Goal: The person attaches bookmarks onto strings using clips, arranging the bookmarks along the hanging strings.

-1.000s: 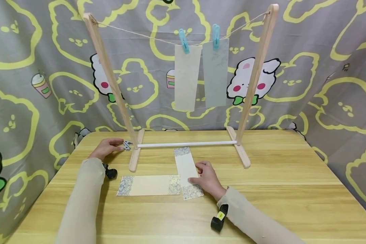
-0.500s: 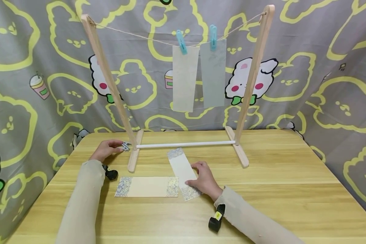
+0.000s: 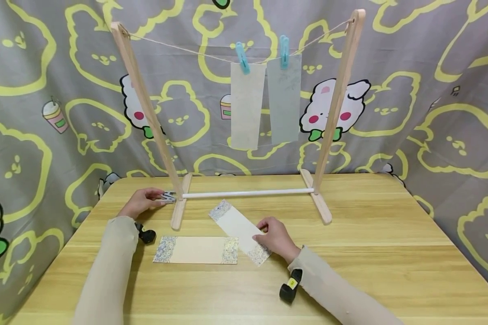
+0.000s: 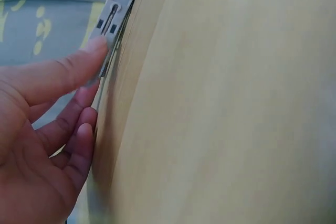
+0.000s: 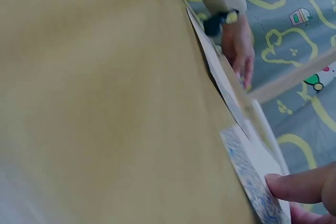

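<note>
At the left foot of the wooden stand, my left hand [image 3: 142, 201] pinches a grey clothespin [image 3: 168, 197] between thumb and fingers. The left wrist view shows the thumb pressed on the side of this clothespin [image 4: 111, 22]. My right hand [image 3: 275, 237] pinches the near right end of a white card [image 3: 237, 225] with blue floral ends, thumb on top. That card lies slanted, its far end toward the stand. A cream card [image 3: 197, 249] with floral ends lies crosswise on the table, just left of the white one. In the right wrist view the thumb [image 5: 302, 184] lies on the white card.
The wooden stand [image 3: 333, 117] has a white crossbar [image 3: 248, 193] low across it and a sagging string. Blue clothespins [image 3: 242, 58] hold a cream sheet [image 3: 246, 108] and a grey-green sheet [image 3: 284, 101] on the string. A patterned curtain [image 3: 439, 135] hangs behind the table.
The white card has turned, its far end swinging left while my right hand keeps its near end. The clothespin has tilted slightly in my left hand, which stays in nearly the same place.
</note>
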{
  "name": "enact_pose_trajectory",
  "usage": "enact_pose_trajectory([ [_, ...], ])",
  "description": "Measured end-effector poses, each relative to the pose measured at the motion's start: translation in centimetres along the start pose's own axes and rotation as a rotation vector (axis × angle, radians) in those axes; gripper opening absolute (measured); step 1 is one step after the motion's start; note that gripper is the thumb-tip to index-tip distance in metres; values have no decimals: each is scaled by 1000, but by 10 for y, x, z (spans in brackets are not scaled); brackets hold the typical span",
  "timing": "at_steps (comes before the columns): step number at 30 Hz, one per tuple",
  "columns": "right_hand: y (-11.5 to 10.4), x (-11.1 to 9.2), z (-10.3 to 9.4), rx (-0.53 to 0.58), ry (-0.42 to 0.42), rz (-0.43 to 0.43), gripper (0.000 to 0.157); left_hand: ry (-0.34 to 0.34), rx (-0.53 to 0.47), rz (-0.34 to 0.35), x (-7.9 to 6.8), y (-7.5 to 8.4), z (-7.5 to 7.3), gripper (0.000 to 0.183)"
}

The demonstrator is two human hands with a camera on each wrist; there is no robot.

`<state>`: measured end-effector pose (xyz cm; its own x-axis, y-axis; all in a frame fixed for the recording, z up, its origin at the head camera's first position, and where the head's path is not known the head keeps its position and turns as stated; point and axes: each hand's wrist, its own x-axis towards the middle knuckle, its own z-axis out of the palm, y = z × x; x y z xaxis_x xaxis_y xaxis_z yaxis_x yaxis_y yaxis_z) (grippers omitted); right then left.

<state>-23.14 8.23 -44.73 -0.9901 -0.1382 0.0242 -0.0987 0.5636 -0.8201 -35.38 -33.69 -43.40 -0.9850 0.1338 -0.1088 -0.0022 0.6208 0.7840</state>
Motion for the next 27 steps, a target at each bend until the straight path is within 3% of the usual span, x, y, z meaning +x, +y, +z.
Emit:
enact_pose_trajectory([
  [6, 1, 7, -14, 68, -13, 38, 5, -13, 70, 12, -4, 2, -1, 51],
  [16, 3, 15, -34, 284, -36, 74, 6, -3, 51, 17, -15, 7, -6, 52],
  [21, -2, 16, -40, 386, -28, 70, 14, 42, -17, -37, -25, 13, -6, 61],
  [27, -4, 17, -40, 448, 1, 38, 23, 117, -140, -23, -35, 29, -2, 69],
])
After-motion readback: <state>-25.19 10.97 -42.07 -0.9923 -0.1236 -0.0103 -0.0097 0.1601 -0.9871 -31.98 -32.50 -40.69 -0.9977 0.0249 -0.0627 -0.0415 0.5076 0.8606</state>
